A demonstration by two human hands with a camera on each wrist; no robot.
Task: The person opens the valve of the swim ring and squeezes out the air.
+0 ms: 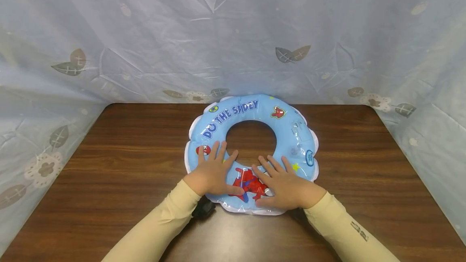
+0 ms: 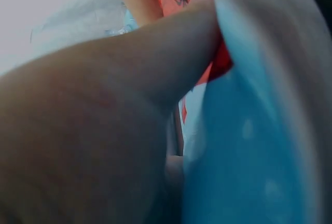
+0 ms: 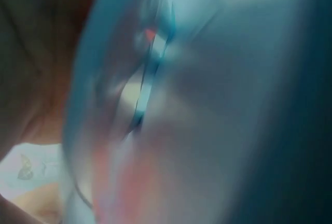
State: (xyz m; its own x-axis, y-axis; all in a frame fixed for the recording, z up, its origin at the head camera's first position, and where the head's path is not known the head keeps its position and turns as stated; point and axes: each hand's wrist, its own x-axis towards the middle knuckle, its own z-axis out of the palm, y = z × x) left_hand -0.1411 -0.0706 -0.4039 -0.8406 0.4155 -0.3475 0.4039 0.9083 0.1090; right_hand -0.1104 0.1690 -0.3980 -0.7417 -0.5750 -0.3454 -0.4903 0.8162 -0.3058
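A blue inflated swim ring (image 1: 291,132) with a white scalloped edge lies on the wooden table, printed with "DO THE SPIDEY" and red cartoon figures. On its near left part rests my left hand (image 1: 212,173), fingers spread and pointing away from me. My right hand (image 1: 285,183) lies spread on the near right part, thumb toward the other hand. Between the two thumbs shows a red and blue printed figure. Up close in the left wrist view, the left thumb (image 2: 171,42) touches the ring's glossy surface. The right wrist view is mostly blurred, translucent blue plastic.
Brown wood-grain table (image 1: 127,165) extends to both sides of the ring. A pale grey curtain (image 1: 233,51) with leaf and flower prints hangs behind the table and along its sides. A black wrist device (image 1: 204,208) sits under the left wrist.
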